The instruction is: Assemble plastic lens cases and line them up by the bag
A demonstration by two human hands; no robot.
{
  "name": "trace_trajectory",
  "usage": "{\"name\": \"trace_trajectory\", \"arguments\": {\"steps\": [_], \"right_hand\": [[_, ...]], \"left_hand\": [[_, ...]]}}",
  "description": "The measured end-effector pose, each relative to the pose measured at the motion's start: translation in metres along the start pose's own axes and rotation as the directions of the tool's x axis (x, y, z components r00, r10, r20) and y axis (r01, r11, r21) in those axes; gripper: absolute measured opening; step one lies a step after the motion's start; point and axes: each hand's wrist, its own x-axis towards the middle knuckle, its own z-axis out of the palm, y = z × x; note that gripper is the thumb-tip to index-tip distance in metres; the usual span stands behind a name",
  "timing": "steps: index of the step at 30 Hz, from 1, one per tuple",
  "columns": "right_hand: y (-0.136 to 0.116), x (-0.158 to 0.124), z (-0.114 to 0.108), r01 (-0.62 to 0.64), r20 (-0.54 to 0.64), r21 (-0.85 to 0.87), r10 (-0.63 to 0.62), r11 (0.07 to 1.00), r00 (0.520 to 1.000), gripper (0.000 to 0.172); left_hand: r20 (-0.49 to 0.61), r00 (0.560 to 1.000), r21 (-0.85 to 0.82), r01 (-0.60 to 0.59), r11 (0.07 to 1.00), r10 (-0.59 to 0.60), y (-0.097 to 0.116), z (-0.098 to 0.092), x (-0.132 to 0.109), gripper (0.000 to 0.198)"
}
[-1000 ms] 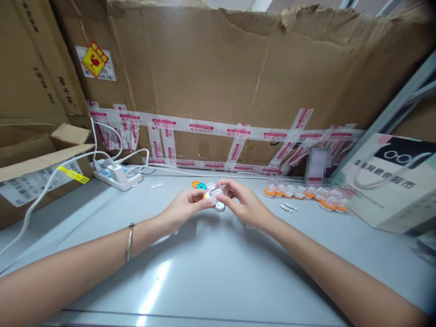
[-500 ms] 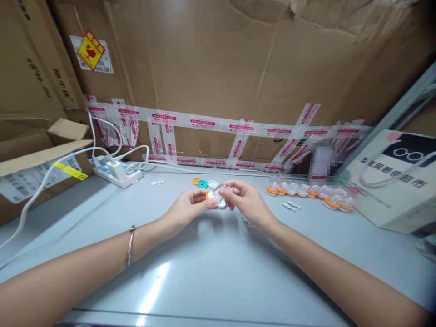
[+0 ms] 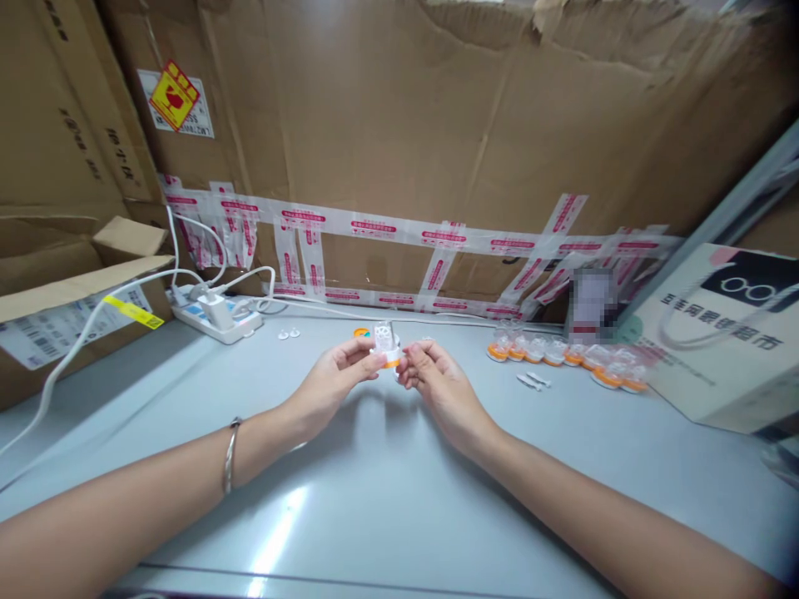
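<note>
My left hand (image 3: 337, 374) is closed on a small clear plastic case with a white and orange base (image 3: 385, 341), held upright above the table with its clear part on top. My right hand (image 3: 440, 378) is closed beside the base's right side, thumb and fingers pinched together. Whatever lies between those fingertips is too small to make out. Behind the left fingertips an orange disc (image 3: 360, 332) shows in part on the table. A small white round part appears under the case, partly hidden by my fingers.
Several similar cases (image 3: 554, 353) stand in a row at the back right. Near them lie small white strips (image 3: 529, 381). Two little white parts (image 3: 288, 334) sit at the left by a power strip (image 3: 218, 320). A carton (image 3: 75, 308) and a paper bag (image 3: 717, 349) flank the table.
The case has turned from lying tilted between both hands to upright in my left hand. My right hand has dropped from its clear part to beside the base.
</note>
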Motion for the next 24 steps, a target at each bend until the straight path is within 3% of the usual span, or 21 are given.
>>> {"name": "trace_trajectory", "arguments": {"steps": [3,7,11,18,24], "right_hand": [[-0.005,-0.003,0.003,-0.112,0.114,0.109,0.1,0.988,0.988,0.028],[-0.005,-0.01,0.009,-0.301,0.305,0.28,0.213,0.911,0.928,0.026],[0.001,-0.01,0.012,-0.311,0.28,0.395,0.209,0.864,0.937,0.025],[0.001,-0.01,0.012,-0.323,0.234,0.403,0.245,0.856,0.941,0.024],[0.001,-0.013,0.012,-0.341,0.279,0.414,0.239,0.844,0.93,0.023]], "left_hand": [[0.012,1.0,0.012,-0.024,1.0,0.024,-0.001,0.0,-0.001,0.022],[-0.011,0.999,0.024,-0.031,0.999,0.031,0.001,0.0,-0.003,0.025],[-0.019,0.999,0.106,-0.029,0.994,0.031,0.002,0.0,-0.003,0.027],[0.048,0.999,0.116,-0.023,0.993,0.017,0.008,0.002,-0.004,0.028],[0.085,0.996,0.115,-0.047,0.992,0.037,0.014,0.005,-0.007,0.024]]}}
